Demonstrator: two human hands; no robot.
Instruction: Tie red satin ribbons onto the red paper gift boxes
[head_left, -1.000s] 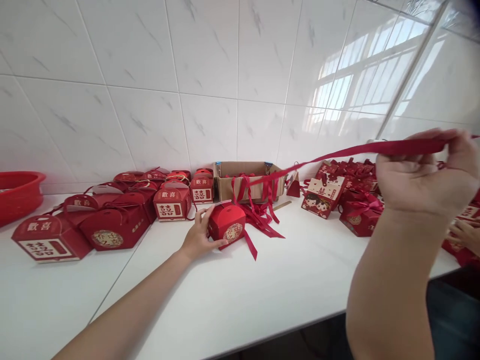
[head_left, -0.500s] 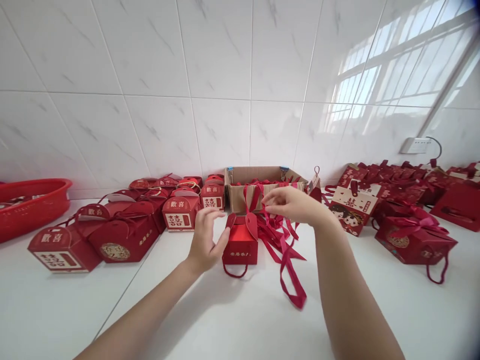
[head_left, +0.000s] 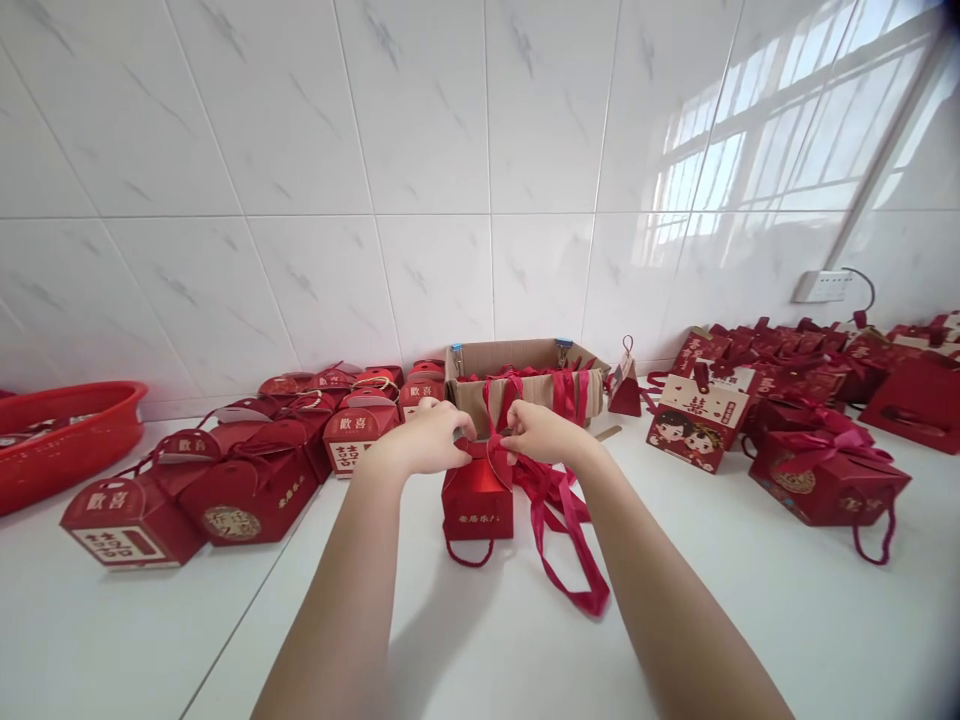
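Red box: The red box (head_left: 478, 506) stands upright on the worktop (head_left: 322, 640), right in front of me. It is the middle of my clock, with 12 toward the wall (head_left: 420, 280).
Left hand: My left hand (head_left: 435, 440) is at 11, by the box's top. Its fingers are bent and the gap is small. I cannot tell if they pinch the card or just touch it.
Right hand: My right hand (head_left: 541, 434) is at 1, by the same top. Thumb and fingertips are close together. I cannot tell if they grip card or ribbon.
Ribbon: A long loop of ribbon (head_left: 587, 601) lies at 4, just beside my right arm (head_left: 637, 540). If that arm swings in, it could drag the loop. More strips hang over the carton (head_left: 471, 402) at 12, so they could get mixed up.
Box top: If I squeeze hard, the card could bend. If one hand slips, the top could pop open.
Cord: The cord (head_left: 469, 562) droops at 6. If it gets pulled, the box could tip toward me.
Other boxes: A bunch of boxes (head_left: 247, 490) sits at 9 to 10. A bump from my left arm could shove them.
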